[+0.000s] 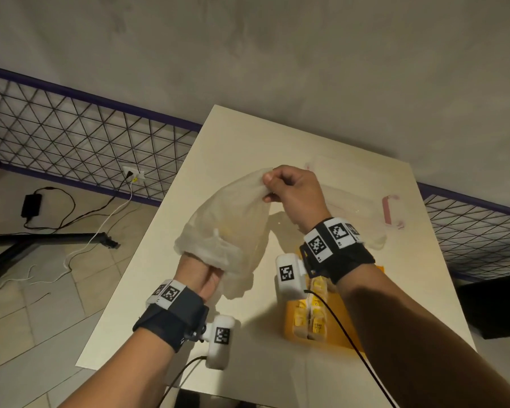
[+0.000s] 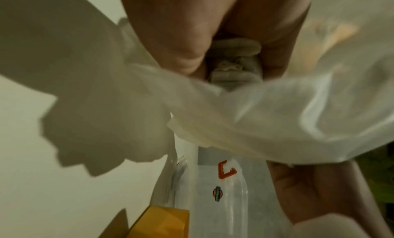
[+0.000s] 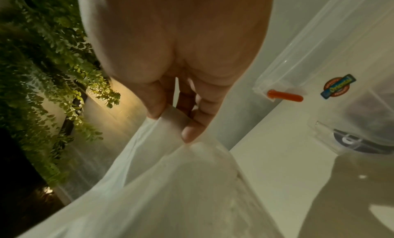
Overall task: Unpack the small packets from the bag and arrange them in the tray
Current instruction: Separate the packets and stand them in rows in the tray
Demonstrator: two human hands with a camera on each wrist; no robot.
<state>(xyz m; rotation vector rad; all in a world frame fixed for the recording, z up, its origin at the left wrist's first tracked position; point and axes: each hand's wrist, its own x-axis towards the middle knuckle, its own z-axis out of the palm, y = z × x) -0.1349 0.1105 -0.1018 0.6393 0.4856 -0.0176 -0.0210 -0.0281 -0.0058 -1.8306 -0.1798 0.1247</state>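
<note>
A thin translucent white bag (image 1: pixel 233 207) hangs above the table. My right hand (image 1: pixel 267 187) pinches its top corner between thumb and fingers, as the right wrist view confirms (image 3: pixel 170 120). My left hand (image 1: pixel 200 272) reaches up into the bag's crumpled lower opening, and its fingers are hidden inside. Something yellow shows faintly through the bag wall. The yellow tray (image 1: pixel 289 319) sits on the table under my right wrist, with several yellow packets (image 1: pixel 309 316) in rows. In the left wrist view the bag (image 2: pixel 287 115) drapes over my left hand (image 2: pixel 181 39).
A clear plastic box (image 1: pixel 351 201) with pink latches stands at the back right of the pale table (image 1: pixel 147 304). A wire-mesh fence runs behind the table. Cables and a power brick lie on the tiled floor to the left.
</note>
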